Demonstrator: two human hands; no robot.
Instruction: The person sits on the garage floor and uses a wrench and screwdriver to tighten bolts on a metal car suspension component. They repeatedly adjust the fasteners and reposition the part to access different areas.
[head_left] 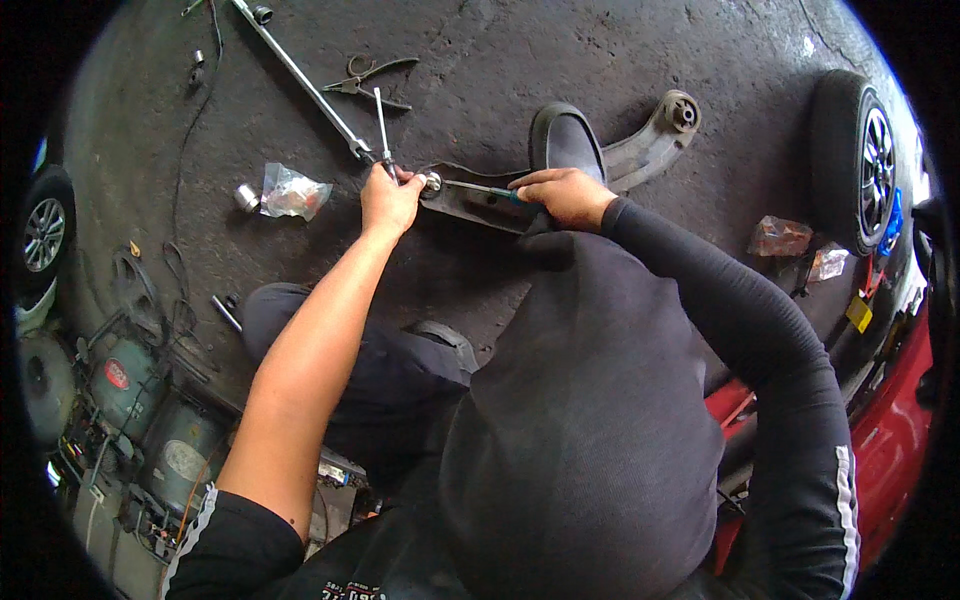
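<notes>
A dark metal suspension control arm lies on the floor, its ball joint end by my left hand. My left hand is closed around the dark lower end of what looks like a screwdriver, its pale shaft pointing away from me. The thumb rests against the ball joint. From the right, my right hand grips a screwdriver with a teal handle. Its thin shaft reaches left to the ball joint, where the tip seems to touch. My shoe overlaps the arm's middle.
Past my left hand lie a long breaker bar and pliers. A socket sits beside a clear plastic bag. Far right are a wheel and bagged parts; a green compressor stands at left.
</notes>
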